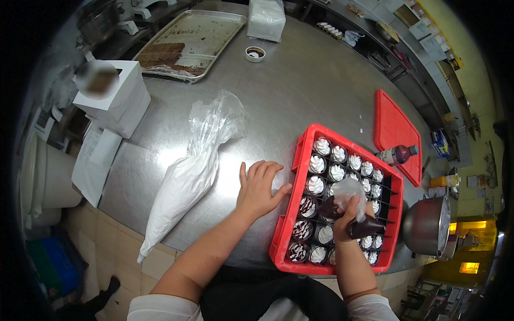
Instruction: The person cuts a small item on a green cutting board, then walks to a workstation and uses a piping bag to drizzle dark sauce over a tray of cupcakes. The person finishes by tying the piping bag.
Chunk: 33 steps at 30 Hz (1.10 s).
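My right hand (pixel 348 220) grips a clear plastic piping bag of dark sauce (pixel 365 228) above a red plastic crate (pixel 284 234). Black dividers part the crate into cells that hold cups topped with swirls of white cream (pixel 315 185). Dark sauce streaks the cream on several cups (pixel 302 230) in the row nearest my left hand. With its fingers spread, my left hand (pixel 260 188) is over the steel table, just left of the crate, and holds nothing. Left of it lies a large piping bag filled with white cream (pixel 182 182), its tip past the table edge.
A red lid (pixel 395 136) and a bottle (pixel 397 155) are beyond the crate, with a steel pot (pixel 425 226) to the right. Farther back are a baking tray (pixel 217 44), a small white ramekin (pixel 255 54) and a plastic-wrapped stack (pixel 266 20). White boxes (pixel 128 104) stand at left.
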Available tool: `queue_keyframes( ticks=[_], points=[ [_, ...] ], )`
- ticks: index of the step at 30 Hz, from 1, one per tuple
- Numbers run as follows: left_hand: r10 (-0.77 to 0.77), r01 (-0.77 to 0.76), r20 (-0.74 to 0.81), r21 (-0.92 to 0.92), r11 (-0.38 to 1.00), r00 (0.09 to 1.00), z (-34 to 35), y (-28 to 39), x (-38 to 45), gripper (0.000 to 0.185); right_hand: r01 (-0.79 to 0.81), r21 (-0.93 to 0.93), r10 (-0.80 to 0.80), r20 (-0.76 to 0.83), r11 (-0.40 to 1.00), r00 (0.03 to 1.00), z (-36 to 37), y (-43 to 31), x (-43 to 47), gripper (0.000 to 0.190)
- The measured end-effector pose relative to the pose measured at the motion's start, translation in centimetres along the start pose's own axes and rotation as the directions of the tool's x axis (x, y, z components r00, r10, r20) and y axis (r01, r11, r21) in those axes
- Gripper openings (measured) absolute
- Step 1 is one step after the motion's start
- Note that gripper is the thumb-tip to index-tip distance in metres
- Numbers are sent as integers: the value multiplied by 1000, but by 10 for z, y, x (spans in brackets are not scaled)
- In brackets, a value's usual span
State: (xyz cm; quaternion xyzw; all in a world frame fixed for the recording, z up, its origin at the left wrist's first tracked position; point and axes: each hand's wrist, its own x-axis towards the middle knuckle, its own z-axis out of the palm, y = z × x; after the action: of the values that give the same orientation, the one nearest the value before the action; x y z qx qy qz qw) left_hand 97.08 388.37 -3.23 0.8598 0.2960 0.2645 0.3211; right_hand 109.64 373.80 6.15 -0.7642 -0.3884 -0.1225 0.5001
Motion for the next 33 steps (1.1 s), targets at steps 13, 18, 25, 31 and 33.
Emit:
queue_keyframes(
  ticks=[13, 18, 25, 31, 33],
  points=[
    [17, -29, -98, -121, 992, 995, 18, -3, -4, 52, 44, -162, -56, -67, 986, 996, -2, 54, -20, 19],
    [19, -20, -29, -53, 998, 999, 18, 2, -5, 52, -498, 803, 777, 72, 327, 625, -4, 55, 31, 46],
    [4, 0, 88, -46, 999, 996, -15, -23, 3, 52, -397, 912, 561, 380, -99, 735, -15, 35, 93, 18],
    [0, -6, -59, -98, 995, 998, -8, -32, 10, 48, -441, 867, 281, 494, -231, 823, -6, 10, 87, 39],
    [42, -44, -79, -24, 999, 996, -7, -34, 10, 49, -418, 890, 442, 455, -184, 773, 8, 7, 80, 38]
  ],
)
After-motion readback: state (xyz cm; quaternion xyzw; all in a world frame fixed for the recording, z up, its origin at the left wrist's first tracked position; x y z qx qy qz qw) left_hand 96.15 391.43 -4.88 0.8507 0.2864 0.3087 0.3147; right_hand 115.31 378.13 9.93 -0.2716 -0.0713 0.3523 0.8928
